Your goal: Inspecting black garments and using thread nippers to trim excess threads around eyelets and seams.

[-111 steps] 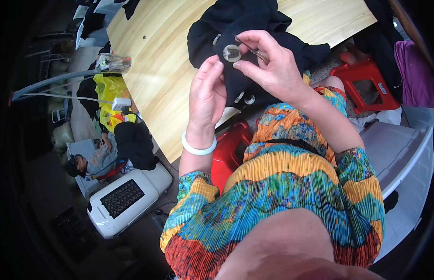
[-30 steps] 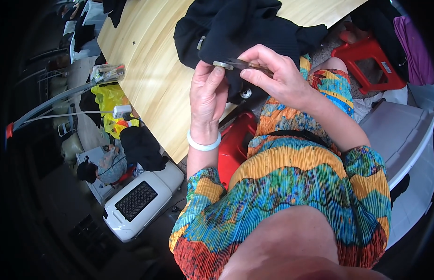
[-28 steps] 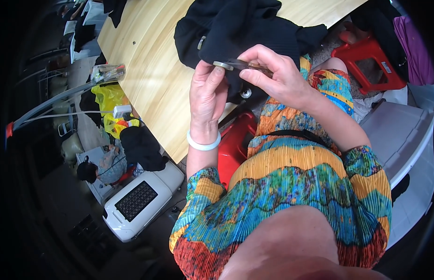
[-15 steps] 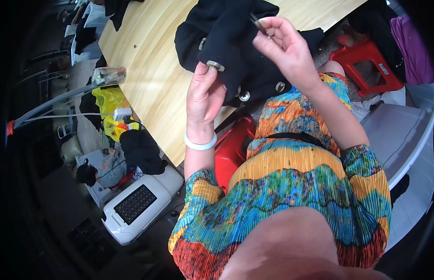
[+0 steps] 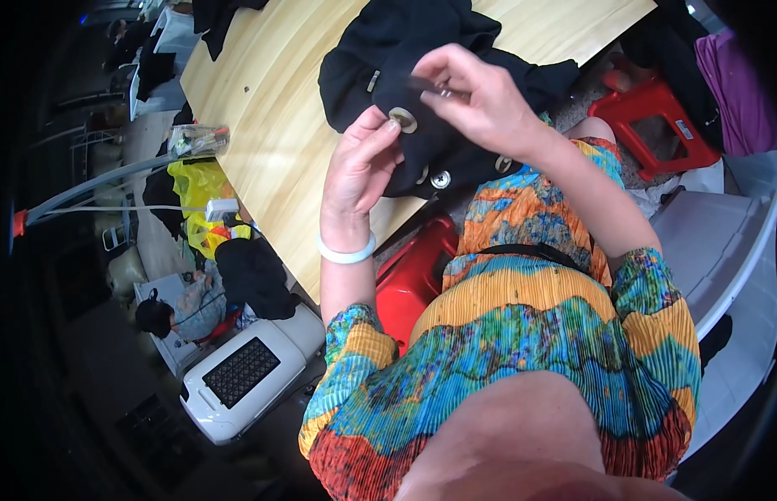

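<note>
A black garment [image 5: 363,50] with several large buttons lies bunched over the wooden table and hangs off its near edge. My left hand [image 5: 359,167] pinches a beige button [image 5: 402,120] at the garment's edge between thumb and fingers. Just right of that button, my right hand [image 5: 480,100] closes on a small, dark, pointed metal tool [image 5: 428,87]. The tool is smeared by motion, so its exact kind is unclear. Its tip is over the cloth; whether it touches is hard to tell. Lower on the cloth sits a round, shiny button [image 5: 440,179].
The pale wooden table [image 5: 255,167] spreads to the left. Red plastic stools [image 5: 655,125] stand right and below the table edge. A clear box [image 5: 196,140] sits at the left edge, near a yellow bag [image 5: 196,192]. Another person [image 5: 192,305] is lower left, by a white machine [image 5: 246,371].
My right hand has moved left and down with the metal tool, closer to the pinched button. My left hand still holds that button, which is turned more face-on.
</note>
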A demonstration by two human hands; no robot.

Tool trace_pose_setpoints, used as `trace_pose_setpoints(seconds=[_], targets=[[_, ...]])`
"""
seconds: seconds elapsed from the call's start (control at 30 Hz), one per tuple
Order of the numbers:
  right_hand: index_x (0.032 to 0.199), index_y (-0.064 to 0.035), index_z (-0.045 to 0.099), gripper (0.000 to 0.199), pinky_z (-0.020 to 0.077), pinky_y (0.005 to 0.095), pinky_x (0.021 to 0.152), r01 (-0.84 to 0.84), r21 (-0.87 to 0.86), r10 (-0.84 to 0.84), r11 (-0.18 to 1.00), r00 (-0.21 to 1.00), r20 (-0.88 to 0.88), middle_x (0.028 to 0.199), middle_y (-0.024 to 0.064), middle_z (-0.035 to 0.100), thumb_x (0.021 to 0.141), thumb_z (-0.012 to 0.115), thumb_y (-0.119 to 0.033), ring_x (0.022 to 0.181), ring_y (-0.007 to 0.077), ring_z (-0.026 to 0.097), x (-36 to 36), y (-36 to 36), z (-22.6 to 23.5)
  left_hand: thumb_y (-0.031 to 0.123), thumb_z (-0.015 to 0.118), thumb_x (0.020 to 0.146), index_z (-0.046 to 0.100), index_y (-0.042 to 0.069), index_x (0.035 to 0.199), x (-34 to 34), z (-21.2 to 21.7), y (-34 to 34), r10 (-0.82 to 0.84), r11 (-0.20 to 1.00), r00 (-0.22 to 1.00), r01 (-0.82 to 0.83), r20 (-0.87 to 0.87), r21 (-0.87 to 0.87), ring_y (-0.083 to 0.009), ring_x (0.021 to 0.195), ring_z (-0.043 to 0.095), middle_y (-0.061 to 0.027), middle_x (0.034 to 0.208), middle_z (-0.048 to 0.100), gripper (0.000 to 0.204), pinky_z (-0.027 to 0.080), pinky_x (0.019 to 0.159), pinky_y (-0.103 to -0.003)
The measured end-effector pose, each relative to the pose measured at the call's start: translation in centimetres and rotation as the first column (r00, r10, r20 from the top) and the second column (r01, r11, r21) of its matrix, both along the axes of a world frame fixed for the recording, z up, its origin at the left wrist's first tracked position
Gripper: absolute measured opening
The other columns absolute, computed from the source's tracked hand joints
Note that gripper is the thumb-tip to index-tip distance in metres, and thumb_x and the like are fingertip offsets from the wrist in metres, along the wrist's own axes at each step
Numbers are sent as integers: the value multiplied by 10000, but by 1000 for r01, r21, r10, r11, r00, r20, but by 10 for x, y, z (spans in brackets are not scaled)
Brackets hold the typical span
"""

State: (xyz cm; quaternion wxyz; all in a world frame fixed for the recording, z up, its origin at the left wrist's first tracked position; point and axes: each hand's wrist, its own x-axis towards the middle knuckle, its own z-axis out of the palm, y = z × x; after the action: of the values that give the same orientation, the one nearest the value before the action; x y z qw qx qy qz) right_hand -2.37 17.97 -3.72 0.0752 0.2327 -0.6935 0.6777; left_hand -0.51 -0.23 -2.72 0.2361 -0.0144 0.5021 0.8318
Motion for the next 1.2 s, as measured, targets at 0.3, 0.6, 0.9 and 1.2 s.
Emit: trace_pose_setpoints(seconds=[0.3, 0.6, 0.9, 1.2], targets=[[982, 13, 509, 171, 424, 200, 762, 431, 208, -441, 878, 898, 3, 871, 43, 562, 833, 530, -69, 820, 85, 534, 9, 118, -20, 100, 407, 886, 469, 26, 1057, -35, 8, -19, -9, 966, 1000, 12, -12, 260, -184, 916, 570, -77, 996, 566, 197, 466, 821, -314], [959, -19, 541, 170, 398, 207, 559, 510, 528, -634, 679, 770, 72, 705, 34, 550, 818, 551, -112, 628, 49, 478, 41, 145, -57, 219, 336, 921, 374, -14, 1216, -35, -32, -52, 220, 962, 960, -243, 173, 124, -238, 1102, 463, -142, 1186, 480, 378, 359, 954, -368], [956, -7, 539, 170, 392, 179, 550, 322, 348, -376, 880, 922, 98, 744, 22, 560, 799, 568, -66, 612, 43, 475, 28, 99, -47, 231, 521, 853, 572, 57, 907, 8, -43, -75, 186, 926, 983, -179, -11, -333, -100, 757, 553, -26, 843, 604, 190, 441, 674, -252], [941, 14, 527, 142, 412, 174, 627, 177, 361, -227, 916, 969, 100, 803, 25, 571, 809, 552, -32, 722, 41, 519, 36, 68, -8, 138, 464, 864, 506, -1, 1079, 4, 14, -26, 128, 890, 974, -196, 188, 411, -243, 993, 540, -116, 1026, 579, 259, 418, 886, -377]])
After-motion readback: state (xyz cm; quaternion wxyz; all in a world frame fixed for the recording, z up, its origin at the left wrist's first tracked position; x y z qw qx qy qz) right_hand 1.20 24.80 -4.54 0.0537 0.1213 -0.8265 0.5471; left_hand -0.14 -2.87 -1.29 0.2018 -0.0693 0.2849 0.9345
